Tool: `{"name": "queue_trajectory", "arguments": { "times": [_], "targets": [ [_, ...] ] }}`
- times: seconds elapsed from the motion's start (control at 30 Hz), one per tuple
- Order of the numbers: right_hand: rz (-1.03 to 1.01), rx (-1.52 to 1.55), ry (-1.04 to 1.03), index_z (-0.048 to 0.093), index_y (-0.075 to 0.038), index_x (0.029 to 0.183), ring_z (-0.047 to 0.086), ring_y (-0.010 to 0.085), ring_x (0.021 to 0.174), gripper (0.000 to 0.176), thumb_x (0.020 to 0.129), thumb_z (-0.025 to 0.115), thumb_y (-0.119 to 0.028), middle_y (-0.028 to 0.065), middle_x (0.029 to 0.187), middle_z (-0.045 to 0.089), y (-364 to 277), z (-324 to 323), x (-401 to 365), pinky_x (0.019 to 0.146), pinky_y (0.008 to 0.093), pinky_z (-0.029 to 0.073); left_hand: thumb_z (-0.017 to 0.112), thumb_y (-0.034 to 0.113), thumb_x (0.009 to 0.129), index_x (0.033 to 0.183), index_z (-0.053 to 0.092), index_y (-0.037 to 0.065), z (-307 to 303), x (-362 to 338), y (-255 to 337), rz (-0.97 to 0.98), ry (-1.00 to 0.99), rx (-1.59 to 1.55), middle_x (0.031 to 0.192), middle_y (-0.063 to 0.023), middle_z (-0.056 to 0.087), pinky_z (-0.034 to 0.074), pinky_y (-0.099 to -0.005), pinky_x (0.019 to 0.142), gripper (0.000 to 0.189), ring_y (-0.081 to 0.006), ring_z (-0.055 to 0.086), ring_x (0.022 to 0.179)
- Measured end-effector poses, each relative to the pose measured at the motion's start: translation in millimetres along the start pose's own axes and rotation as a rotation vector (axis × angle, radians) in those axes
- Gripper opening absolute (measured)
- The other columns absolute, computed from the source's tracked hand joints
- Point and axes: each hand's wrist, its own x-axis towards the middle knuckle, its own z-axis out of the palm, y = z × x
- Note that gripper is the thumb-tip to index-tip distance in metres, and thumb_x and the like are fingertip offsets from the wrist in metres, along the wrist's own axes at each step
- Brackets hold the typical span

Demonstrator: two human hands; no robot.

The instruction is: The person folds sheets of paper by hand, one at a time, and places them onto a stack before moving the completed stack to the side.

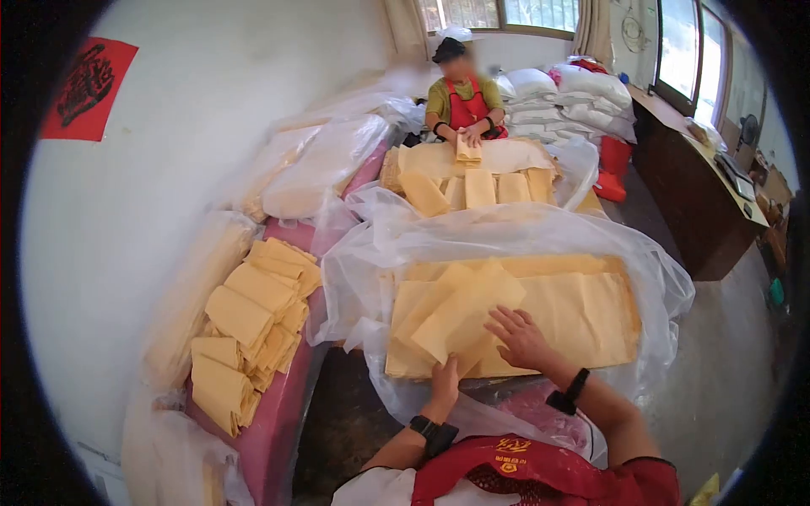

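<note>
A wide stack of thin yellow sheets [582, 316] lies in front of me on clear plastic film. Over its left part rests a loose, slanted sheet [464, 312]. My left hand [445, 378] holds the lower edge of that sheet, its fingers pressed together at the near side of the stack. My right hand [516, 337] lies on the sheets just right of the slanted one, fingers spread and holding nothing. Dark bands are around both wrists.
Folded yellow bundles [245, 312] are piled on a pink surface [261, 447] at left. Beyond the plastic film [354, 270], a co-worker [468, 101] in a red apron presses a folded bundle [469, 152]. White sacks [582, 97] and a dark counter [692, 185] stand behind.
</note>
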Motion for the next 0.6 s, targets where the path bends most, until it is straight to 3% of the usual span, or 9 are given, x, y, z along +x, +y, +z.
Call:
{"name": "queue_trajectory", "arguments": {
  "times": [0.03,0.13,0.23,0.33,0.4,0.43,0.5,0.57,0.6],
  "targets": [
    [-0.194,-0.325,-0.131,0.052,-0.013,0.125,0.042,0.0312,0.128,0.053,0.078,0.067,-0.032,0.0122,0.137,0.046,4,10,7,0.105,0.0501,0.034,0.054,0.026,0.093,0.115,0.056,-0.006,1,-8,16,0.004,0.011,-0.004,0.111,-0.0166,0.06,0.046,-0.0358,0.087,0.038,-0.0245,0.058,0.099],
    [-0.245,-0.222,-0.17,0.05,-0.018,0.132,0.036,0.0292,0.133,0.063,0.076,0.068,-0.04,0.0108,0.14,0.043,35,53,13,0.106,0.0509,0.03,0.055,0.021,0.092,0.116,0.054,-0.007,0,-12,29,-0.01,-0.01,0.21,0.113,-0.0136,0.059,0.045,-0.0347,0.088,0.037,-0.0221,0.057,0.1],
    [-0.319,-0.276,-0.248,0.047,-0.017,0.132,0.039,0.0306,0.13,0.068,0.074,0.069,-0.046,0.0124,0.139,0.044,41,54,21,0.104,0.0497,0.033,0.057,0.021,0.089,0.118,0.053,-0.005,-7,5,-3,0.122,0.049,-0.144,0.111,-0.0119,0.06,0.044,-0.0336,0.09,0.039,-0.0231,0.057,0.1],
    [-0.332,-0.306,-0.291,0.047,-0.018,0.133,0.042,0.0305,0.129,0.061,0.079,0.064,-0.04,0.0143,0.133,0.049,39,55,26,0.102,0.0482,0.036,0.06,0.022,0.087,0.121,0.05,-0.005,-21,9,-5,0.219,0.042,0.12,0.118,-0.0142,0.055,0.044,-0.0344,0.091,0.045,-0.0224,0.054,0.107],
    [-0.352,-0.383,-0.304,0.047,-0.015,0.132,0.044,0.0312,0.126,0.057,0.081,0.061,-0.036,0.0157,0.133,0.049,38,59,24,0.098,0.0475,0.039,0.067,0.023,0.081,0.125,0.049,-0.001,-28,11,2,0.607,0.402,0.408,0.129,-0.0189,0.048,0.042,-0.0388,0.096,0.053,-0.026,0.052,0.114],
    [-0.372,-0.461,-0.314,0.048,-0.012,0.131,0.046,0.0318,0.124,0.053,0.083,0.059,-0.032,0.017,0.132,0.049,37,62,21,0.095,0.0467,0.042,0.067,0.023,0.081,0.125,0.049,-0.001,-25,-6,30,0.602,0.402,0.409,0.129,-0.0189,0.048,0.042,-0.0388,0.096,0.053,-0.026,0.052,0.114],
    [-0.395,-0.504,-0.283,0.052,-0.01,0.125,0.051,0.0306,0.117,0.047,0.082,0.058,-0.029,0.0155,0.125,0.053,39,71,15,0.09,0.0447,0.043,0.074,0.024,0.072,0.13,0.047,0.006,-16,-54,108,1.146,0.241,1.169,0.132,-0.0218,0.044,0.035,-0.0447,0.101,0.066,-0.0339,0.035,0.13],
    [-0.421,-0.548,-0.251,0.057,-0.007,0.118,0.055,0.0293,0.111,0.041,0.082,0.057,-0.026,0.0139,0.119,0.058,33,69,14,0.084,0.0427,0.045,0.073,0.024,0.073,0.126,0.051,0.007,-24,-48,108,1.135,0.118,1.354,0.13,-0.0188,0.047,0.036,-0.0445,0.101,0.06,-0.0322,0.037,0.13],
    [-0.371,-0.483,-0.397,0.059,-0.007,0.107,0.058,0.0278,0.103,0.032,0.081,0.057,-0.026,0.0118,0.107,0.06,23,60,18,0.082,0.0414,0.045,0.071,0.025,0.074,0.123,0.054,0.008,-29,-41,106,1.118,-0.016,1.534,0.128,-0.0157,0.051,0.037,-0.0443,0.101,0.055,-0.0305,0.039,0.129]
  ]
}}
